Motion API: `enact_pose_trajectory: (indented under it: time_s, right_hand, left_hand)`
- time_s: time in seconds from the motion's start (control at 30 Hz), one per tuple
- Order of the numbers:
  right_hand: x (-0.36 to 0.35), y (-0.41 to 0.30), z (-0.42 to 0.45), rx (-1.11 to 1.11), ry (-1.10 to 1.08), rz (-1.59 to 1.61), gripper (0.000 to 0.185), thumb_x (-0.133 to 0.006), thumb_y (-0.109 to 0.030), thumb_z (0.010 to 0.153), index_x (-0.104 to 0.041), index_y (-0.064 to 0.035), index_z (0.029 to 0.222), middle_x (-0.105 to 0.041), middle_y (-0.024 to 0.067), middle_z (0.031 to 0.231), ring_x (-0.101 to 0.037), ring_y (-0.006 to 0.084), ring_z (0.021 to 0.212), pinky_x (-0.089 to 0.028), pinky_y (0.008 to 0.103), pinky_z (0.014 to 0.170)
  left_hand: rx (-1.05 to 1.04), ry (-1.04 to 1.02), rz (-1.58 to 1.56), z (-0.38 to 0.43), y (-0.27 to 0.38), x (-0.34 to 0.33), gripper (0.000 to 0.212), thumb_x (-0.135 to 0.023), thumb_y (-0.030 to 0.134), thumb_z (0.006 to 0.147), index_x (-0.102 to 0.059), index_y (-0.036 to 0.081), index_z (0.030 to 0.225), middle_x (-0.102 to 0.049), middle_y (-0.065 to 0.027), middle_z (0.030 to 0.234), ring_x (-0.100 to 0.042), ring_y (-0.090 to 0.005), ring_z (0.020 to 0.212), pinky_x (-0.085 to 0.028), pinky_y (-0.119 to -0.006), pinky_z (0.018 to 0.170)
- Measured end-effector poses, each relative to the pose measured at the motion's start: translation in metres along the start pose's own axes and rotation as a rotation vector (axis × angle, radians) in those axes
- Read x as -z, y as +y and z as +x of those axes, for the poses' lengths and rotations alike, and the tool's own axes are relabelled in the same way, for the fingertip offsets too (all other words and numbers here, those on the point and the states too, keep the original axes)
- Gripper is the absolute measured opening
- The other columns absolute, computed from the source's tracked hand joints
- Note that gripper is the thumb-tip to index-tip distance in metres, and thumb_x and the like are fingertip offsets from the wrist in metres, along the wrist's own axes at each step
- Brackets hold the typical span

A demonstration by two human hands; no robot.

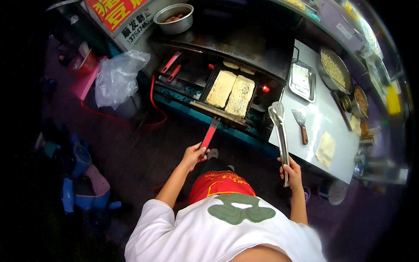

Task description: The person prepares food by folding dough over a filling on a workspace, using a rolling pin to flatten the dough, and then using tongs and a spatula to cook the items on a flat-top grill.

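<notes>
My left hand (193,156) grips the red and black handle (209,132) of a rectangular pan (206,93) that sits partly inside the griddle's front opening. Two flat rectangular flatbreads (221,88) lie side by side in it, the right one (240,96) with darker browned spots. Behind them, the ends of two more pale pieces (231,64) show under the griddle's edge. In my right hand (292,172) is a pair of metal tongs (279,127), their tips over the left edge of the white worktop (322,121).
On the worktop lie a scraper (301,124), a raw dough sheet (326,149), a metal tray (302,82) and a bowl of shredded filling (334,70). A pot (174,19) stands on the dark griddle (235,36). Left of the stove are a plastic bag (119,78) and a red hose (154,98).
</notes>
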State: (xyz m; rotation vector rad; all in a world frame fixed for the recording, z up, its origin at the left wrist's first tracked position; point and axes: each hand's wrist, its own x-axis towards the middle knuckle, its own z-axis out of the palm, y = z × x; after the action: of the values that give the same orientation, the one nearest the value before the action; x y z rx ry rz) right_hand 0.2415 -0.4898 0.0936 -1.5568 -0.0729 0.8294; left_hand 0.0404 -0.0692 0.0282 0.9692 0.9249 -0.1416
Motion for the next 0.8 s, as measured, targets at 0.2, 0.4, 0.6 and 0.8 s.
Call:
enact_pose_trajectory:
  time_s: [0.2, 0.4, 0.6, 0.8]
  right_hand:
    - [0.002, 0.048, 0.026, -0.111, -0.146, -0.082, 0.059, -0.064, -0.007, 0.098, -0.052, -0.004, 0.156, -0.072, 0.0073, 0.109, -0.062, 0.0103, 0.069, -0.052, 0.0258, 0.054]
    - [-0.047, 0.056, 0.059, 0.017, -0.075, -0.073, 0.048, -0.065, -0.01, 0.099, -0.061, -0.0067, 0.147, -0.065, 0.002, 0.08, -0.059, 0.0099, 0.061, -0.048, 0.0261, 0.052]
    - [-0.064, 0.059, 0.09, -0.076, -0.046, -0.108, 0.039, -0.066, -0.014, 0.101, -0.064, -0.0079, 0.139, -0.065, 0.0027, 0.083, -0.061, 0.0103, 0.063, -0.049, 0.0271, 0.053]
    - [-0.093, 0.054, 0.118, -0.169, -0.025, -0.074, 0.054, -0.064, -0.012, 0.103, -0.053, -0.0034, 0.155, -0.072, 0.0071, 0.111, -0.063, 0.0096, 0.073, -0.053, 0.0258, 0.054]
  left_hand:
    - [0.025, 0.007, -0.051, -0.088, -0.068, 0.044, 0.043, -0.065, 0.017, 0.108, -0.059, 0.009, 0.15, -0.075, -0.0045, 0.111, -0.066, -0.0104, 0.076, -0.058, -0.028, 0.073]
    - [0.018, 0.006, -0.057, -0.127, -0.1, 0.066, 0.045, -0.066, 0.015, 0.107, -0.058, 0.009, 0.151, -0.075, -0.0062, 0.113, -0.067, -0.011, 0.076, -0.058, -0.029, 0.073]
    - [0.048, -0.024, 0.067, -0.118, -0.103, 0.072, 0.05, -0.065, 0.015, 0.108, -0.053, 0.007, 0.155, -0.075, -0.0079, 0.113, -0.073, -0.0148, 0.083, -0.061, -0.03, 0.075]
    - [0.041, -0.128, 0.192, -0.091, -0.122, 0.093, 0.062, -0.066, 0.011, 0.107, -0.039, 0.001, 0.162, -0.077, -0.0121, 0.114, -0.075, -0.0185, 0.095, -0.06, -0.032, 0.086]
